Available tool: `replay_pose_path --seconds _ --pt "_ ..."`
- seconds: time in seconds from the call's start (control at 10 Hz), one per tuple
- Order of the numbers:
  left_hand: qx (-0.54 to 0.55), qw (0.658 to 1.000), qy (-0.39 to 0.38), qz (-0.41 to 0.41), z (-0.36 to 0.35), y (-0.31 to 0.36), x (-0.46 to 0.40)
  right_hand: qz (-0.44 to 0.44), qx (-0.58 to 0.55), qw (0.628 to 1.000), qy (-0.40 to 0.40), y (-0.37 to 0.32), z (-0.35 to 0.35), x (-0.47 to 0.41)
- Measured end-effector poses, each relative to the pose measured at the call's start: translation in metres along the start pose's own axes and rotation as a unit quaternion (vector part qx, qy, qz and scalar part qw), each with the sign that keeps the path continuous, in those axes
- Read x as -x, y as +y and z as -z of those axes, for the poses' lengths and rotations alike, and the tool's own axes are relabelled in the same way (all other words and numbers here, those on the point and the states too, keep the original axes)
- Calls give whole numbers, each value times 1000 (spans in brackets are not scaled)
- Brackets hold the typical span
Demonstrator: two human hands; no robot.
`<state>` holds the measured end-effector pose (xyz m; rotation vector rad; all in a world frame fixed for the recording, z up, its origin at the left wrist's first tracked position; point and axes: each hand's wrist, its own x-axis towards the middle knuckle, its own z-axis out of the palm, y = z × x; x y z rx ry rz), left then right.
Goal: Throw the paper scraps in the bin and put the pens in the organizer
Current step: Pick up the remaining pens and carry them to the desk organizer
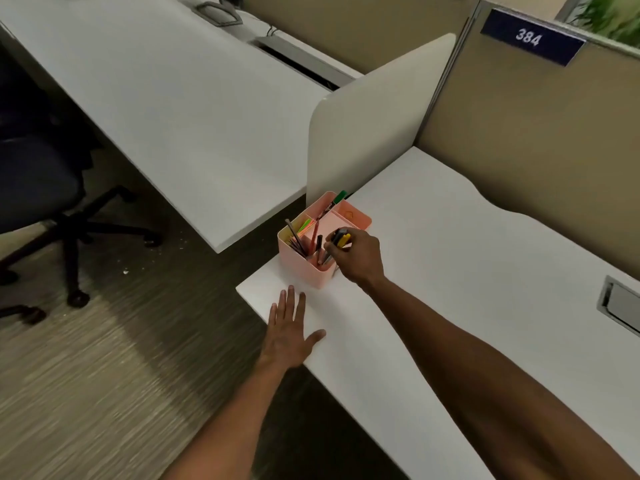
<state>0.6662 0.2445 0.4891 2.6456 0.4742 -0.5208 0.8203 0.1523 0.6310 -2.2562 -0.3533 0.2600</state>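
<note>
a pink desk organizer [323, 237] sits near the left corner of a white desk [450, 258], just in front of a pale rounded divider panel [374, 119]. it has several compartments; the near-left one is packed with a bunch of upright pens and pencils [304, 242], too crowded and blurred to count, with neon green and orange items behind them. one green-capped marker [330, 206] leans out over the far rim, its cap pointing up toward the divider. the right hand [358, 256] hovers over the organizer's near-right edge, fingers curled tight around a small bundle of yellow and black pens [341, 239]; two yellow barrels and a dark one can be made out, though the exact number is unclear, and their lower ends point down into the front compartment. the left hand [289, 332] is spread wide and flat, palm down, on the desk's near-left edge just in front of the organizer, holding nothing. both forearms are bare. further right on the desk there is one metal cable grommet [620, 306] set into the surface. a second white desk [156, 98] stretches away on the left, beyond a gap. one dark office chair [38, 188] on castors stands on the carpet [86, 375] at the far left, with a few pale specks on the floor near it. the beige cubicle wall [536, 140] behind carries one blue sign reading 384 [528, 38].
</note>
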Motion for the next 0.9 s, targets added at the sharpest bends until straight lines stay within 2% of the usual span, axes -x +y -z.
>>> replay_pose_path --seconds 0.2,0.5,0.7,0.9 --pt "-25 1000 4 -9 -8 -6 -4 13 71 994 -85 9 -21 -5" --pt "-36 999 -14 -4 -9 -7 -7 4 67 994 -91 5 -20 -13" --pt "-38 999 -24 -1 -4 -6 -4 8 90 996 -23 5 -5 3" --pt "-51 997 -61 -1 22 6 4 29 195 980 2 26 46 61"
